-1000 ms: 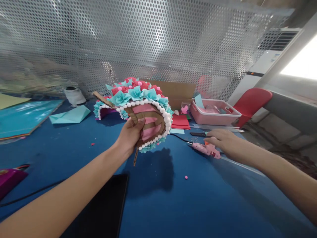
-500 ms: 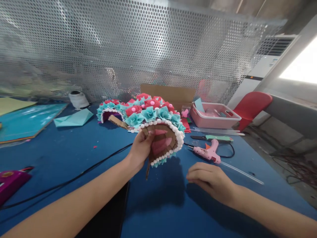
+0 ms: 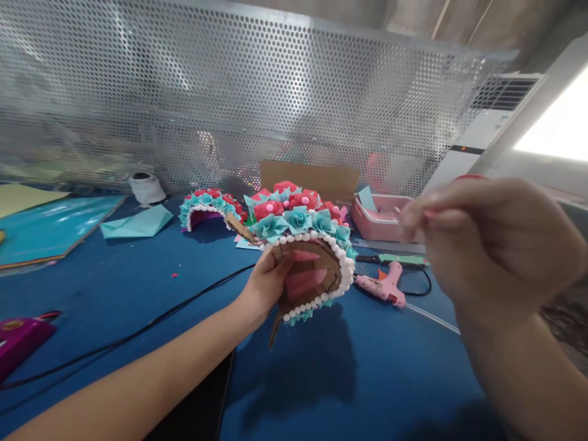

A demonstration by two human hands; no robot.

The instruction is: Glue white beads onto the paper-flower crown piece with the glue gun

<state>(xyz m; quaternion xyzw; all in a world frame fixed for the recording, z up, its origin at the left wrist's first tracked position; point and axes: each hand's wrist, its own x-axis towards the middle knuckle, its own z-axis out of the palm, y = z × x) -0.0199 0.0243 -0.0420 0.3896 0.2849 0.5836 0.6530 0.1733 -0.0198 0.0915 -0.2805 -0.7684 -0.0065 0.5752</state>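
My left hand [image 3: 263,285] is closed on the inner edge of a curved cardboard craft piece [image 3: 299,222], held above the table. Teal and red paper flowers with pink beads cover its outside, and white pearl beads line its rim. Raised at the right and partly blurred, my right hand [image 3: 500,251] has thumb and forefinger pinched together. A small pinkish spot shows at the fingertips, too unclear to name. Behind the piece stands a similar flowered arch [image 3: 209,201]. A pink hot glue gun [image 3: 384,284] lies between the piece and my right hand.
Behind the glue gun are a green-handled cutter [image 3: 403,260] and a pink basket [image 3: 362,225]. A black cord [image 3: 151,318] crosses the blue table [image 3: 294,380]. Folded teal paper [image 3: 138,223], a white roll [image 3: 147,188] and a purple device [image 3: 22,337] are at left.
My right hand has risen from beside the glue gun toward the camera, its fingers now pinched. My left hand has shifted the craft piece slightly right and down.
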